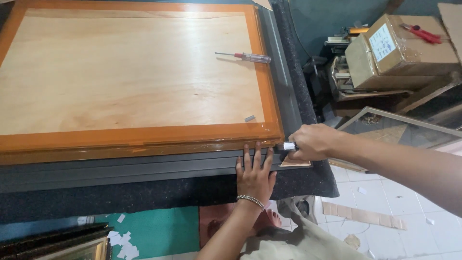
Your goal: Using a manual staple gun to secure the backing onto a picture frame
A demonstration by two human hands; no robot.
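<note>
Grey frame (pixel 144 168) pinned flat by open left hand (pixel 254 175); right hand (pixel 313 142) clenches small metal tool (pixel 290 146) at corner — keep steady pressure.

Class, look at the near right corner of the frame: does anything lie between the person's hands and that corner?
Nothing visible does. The left hand lies flat on the grey frame edge by the orange tape. The right hand holds a small metal tool at the corner itself. The screwdriver lies apart on the wooden backing board.
</note>
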